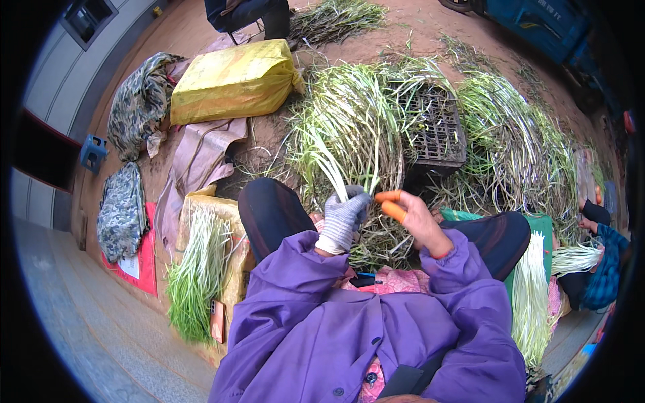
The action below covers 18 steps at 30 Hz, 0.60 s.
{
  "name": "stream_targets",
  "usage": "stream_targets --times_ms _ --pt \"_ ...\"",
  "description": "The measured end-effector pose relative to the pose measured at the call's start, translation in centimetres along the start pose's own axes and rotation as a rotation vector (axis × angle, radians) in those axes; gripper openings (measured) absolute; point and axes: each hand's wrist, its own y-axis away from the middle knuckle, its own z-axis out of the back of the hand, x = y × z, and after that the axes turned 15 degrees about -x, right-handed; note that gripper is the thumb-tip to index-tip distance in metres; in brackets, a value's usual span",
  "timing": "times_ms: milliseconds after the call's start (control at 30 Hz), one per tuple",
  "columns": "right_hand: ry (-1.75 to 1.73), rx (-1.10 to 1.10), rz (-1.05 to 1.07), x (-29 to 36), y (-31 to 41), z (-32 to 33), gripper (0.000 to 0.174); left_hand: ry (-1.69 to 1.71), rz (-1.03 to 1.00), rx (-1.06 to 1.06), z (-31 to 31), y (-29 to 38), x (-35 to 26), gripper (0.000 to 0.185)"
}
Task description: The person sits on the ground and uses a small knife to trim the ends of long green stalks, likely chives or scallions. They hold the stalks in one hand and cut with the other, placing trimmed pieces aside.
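Note:
My left hand (345, 216), in a grey striped knit glove, is closed round the lower ends of a few pale green-white stalks (330, 166) that point up and away. My right hand (410, 214) wears orange finger covers on thumb and forefinger; its fingertips are beside a green stalk (375, 166) at the left hand, and whether they pinch it I cannot tell. Beyond both hands lies a large heap of uncleaned leafy stalks (347, 111). Dry trimmings (383, 247) lie between my knees. Neat bundles of pale stalks rest at my left (201, 267) and at my right (531, 302).
A dark plastic crate (434, 126) stands beyond the heap, with a second stalk pile (509, 136) to its right. A yellow wrapped bale (234, 80) is at the far left. A phone (217, 321) lies by the left bundle. Another person (602, 267) sits at the right edge.

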Motion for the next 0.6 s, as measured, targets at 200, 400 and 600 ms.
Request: stream_targets --times_ms 200,400,600 --pt "-0.453 -0.129 -0.163 0.0 -1.3 -2.0 0.015 -0.041 -0.007 -0.008 -0.2 0.2 0.6 0.021" --pt "-0.803 -0.172 -0.076 -0.8 -0.5 1.1 0.014 0.059 0.015 -0.112 1.5 -2.1 0.9 0.017" --pt "-0.940 -0.304 0.147 0.0 -0.6 8.7 0.025 0.204 0.117 -0.204 3.9 -3.7 1.1 0.023"
